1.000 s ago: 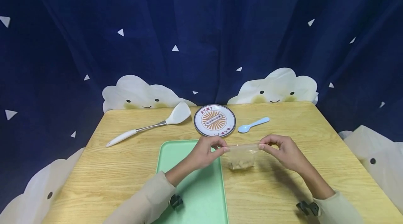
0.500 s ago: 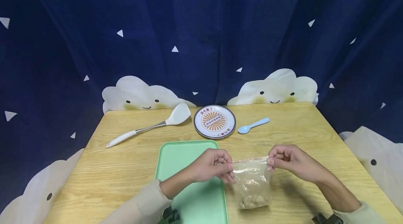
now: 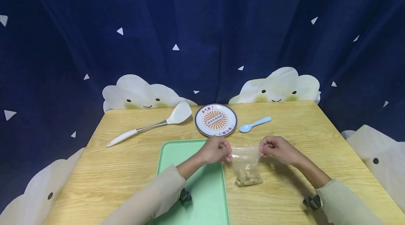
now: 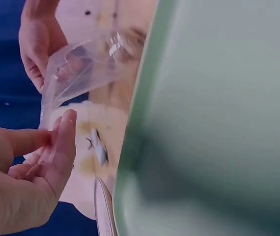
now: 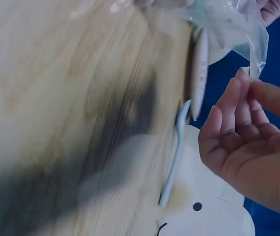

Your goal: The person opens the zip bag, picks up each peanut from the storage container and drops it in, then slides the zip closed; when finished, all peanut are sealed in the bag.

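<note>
A clear plastic zip bag (image 3: 246, 163) hangs between my two hands, with several pale lumps, perhaps peanuts, at its bottom. My left hand (image 3: 216, 150) pinches the bag's top left corner above the tray's right edge. The top right corner is pinched between thumb and finger of my right hand (image 3: 278, 149). In the left wrist view the left hand (image 4: 32, 172) shows thumb against fingertip at the bag (image 4: 88, 69). From the right wrist the bag's corner (image 5: 258, 54) runs into the right hand's (image 5: 258, 132) pinch. Whether the bag's mouth is sealed, I cannot tell.
A green tray (image 3: 205, 197) lies under my left forearm. Behind it stands a white patterned plate (image 3: 216, 120). A light blue spoon (image 3: 255, 124) lies right of the plate, and a white spatula (image 3: 152, 126) left of it. A dark blue curtain (image 3: 202, 35) hangs behind the wooden table (image 3: 120, 175).
Both hands first came down and nearer with the bag, then rose and went farther back. The bag, foreshortened a second ago, now hangs with its front showing. Both hands kept hold of its corners.
</note>
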The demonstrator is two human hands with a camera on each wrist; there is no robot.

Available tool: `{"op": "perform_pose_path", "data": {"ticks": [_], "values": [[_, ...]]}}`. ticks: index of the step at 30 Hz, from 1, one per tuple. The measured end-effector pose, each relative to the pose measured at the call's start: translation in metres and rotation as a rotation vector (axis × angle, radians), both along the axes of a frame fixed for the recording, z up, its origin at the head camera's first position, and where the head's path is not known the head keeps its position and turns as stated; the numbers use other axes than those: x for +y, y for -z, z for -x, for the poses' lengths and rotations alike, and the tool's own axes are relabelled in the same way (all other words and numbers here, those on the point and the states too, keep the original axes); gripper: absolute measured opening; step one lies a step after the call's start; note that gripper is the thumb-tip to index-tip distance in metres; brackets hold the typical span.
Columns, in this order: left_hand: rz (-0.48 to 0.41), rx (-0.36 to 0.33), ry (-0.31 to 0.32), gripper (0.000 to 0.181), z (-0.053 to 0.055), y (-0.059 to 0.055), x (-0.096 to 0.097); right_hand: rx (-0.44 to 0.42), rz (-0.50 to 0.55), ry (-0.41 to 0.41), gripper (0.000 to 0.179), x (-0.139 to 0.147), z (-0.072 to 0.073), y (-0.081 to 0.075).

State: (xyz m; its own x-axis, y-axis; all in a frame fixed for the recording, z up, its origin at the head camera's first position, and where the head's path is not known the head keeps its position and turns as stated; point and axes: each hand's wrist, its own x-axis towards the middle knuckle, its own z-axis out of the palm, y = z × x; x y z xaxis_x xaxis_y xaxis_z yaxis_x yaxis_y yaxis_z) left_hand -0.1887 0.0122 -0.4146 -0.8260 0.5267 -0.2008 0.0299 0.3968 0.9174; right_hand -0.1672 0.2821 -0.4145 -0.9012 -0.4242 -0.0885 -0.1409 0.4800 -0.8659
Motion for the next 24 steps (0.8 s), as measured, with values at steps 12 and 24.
{"op": "perform_pose_path", "data": {"ticks": [12, 24], "values": [[0.172, 0.006, -0.143, 0.014, 0.036, 0.019, 0.018, -0.036, -0.221, 0.188, 0.014, -0.012, 0.039, 0.022], [0.202, 0.198, -0.195, 0.013, 0.044, 0.011, -0.013, 0.020, -0.395, 0.168, 0.021, -0.009, 0.044, 0.022]]}}
